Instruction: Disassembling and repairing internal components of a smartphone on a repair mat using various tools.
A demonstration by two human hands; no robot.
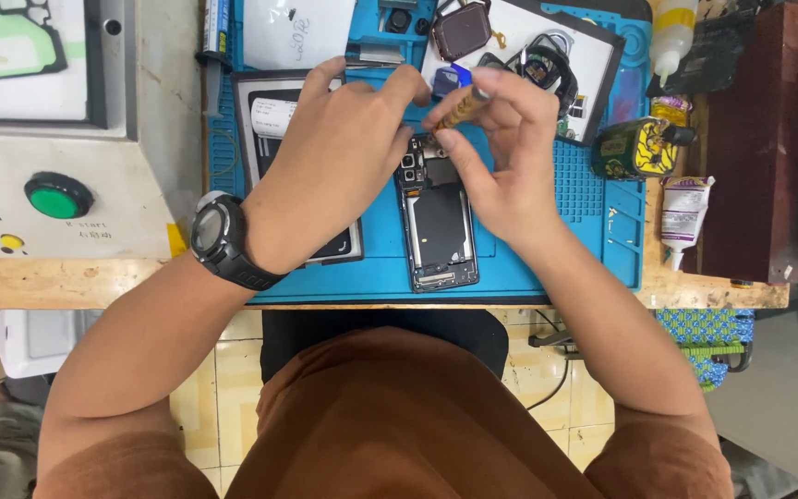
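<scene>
Opened phone point(438, 226) on blue mat point(593, 199): right hand point(501, 157) pinched a brown-handled screwdriver point(459, 108), left hand point(344, 152) curled empty, steadying; a slipped tip risked gouging the board.

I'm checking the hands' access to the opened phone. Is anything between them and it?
Nothing visible is. The left hand and the right hand are both over the top end of the opened phone on the blue mat, and the right hand holds a thin tool angled toward it.

bare mat point(584, 199) right, tray point(602, 55) behind
</scene>
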